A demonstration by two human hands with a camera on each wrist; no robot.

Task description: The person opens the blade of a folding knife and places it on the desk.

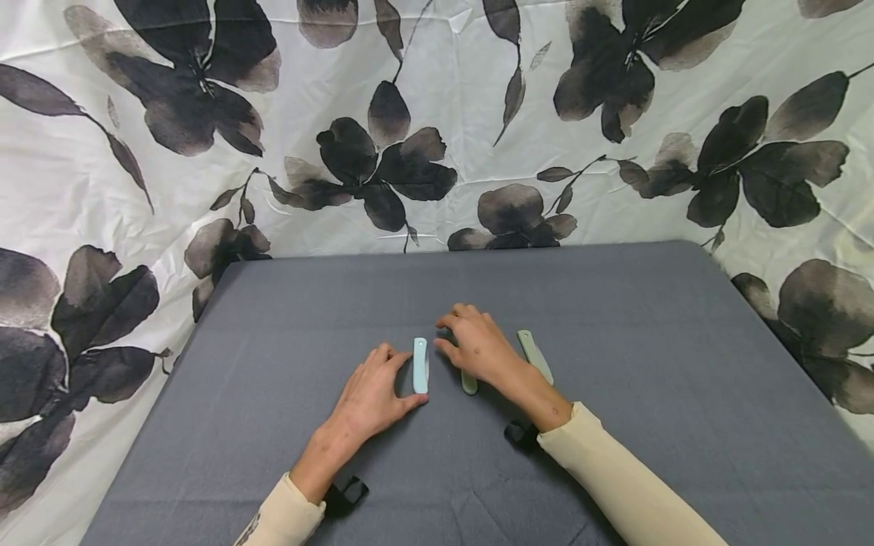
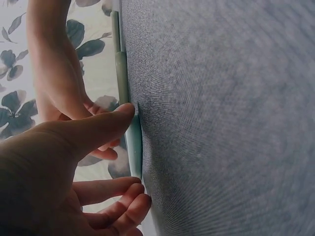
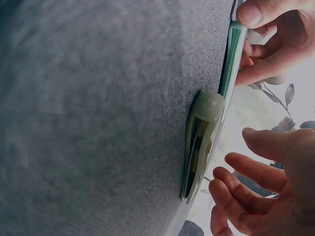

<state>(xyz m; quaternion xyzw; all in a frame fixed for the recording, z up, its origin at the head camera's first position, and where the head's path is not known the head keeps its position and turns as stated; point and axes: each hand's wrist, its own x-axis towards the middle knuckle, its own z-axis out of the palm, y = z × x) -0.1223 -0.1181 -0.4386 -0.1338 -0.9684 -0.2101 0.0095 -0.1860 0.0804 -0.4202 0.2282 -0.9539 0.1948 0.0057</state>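
Note:
A light blue folding knife (image 1: pixel 419 367) lies upright in the head view, with a silvery blade edge along its right side. My left hand (image 1: pixel 374 394) pinches it between the thumb at the near end and a finger towards the far end. My right hand (image 1: pixel 478 345) hovers over a green folding knife (image 1: pixel 468 382), partly hidden beneath it, with loosely bent fingers apart from it. That green knife (image 3: pixel 203 142) shows its slotted side in the right wrist view. Another green folding knife (image 1: pixel 536 356) lies slanted beyond the right wrist.
All the knives lie on a grey cloth-covered table (image 1: pixel 287 318). A white curtain with dark flowers (image 1: pixel 471 91) hangs behind it and down the sides. Black wrist cameras (image 1: pixel 347 494) sit under both wrists, close to the cloth.

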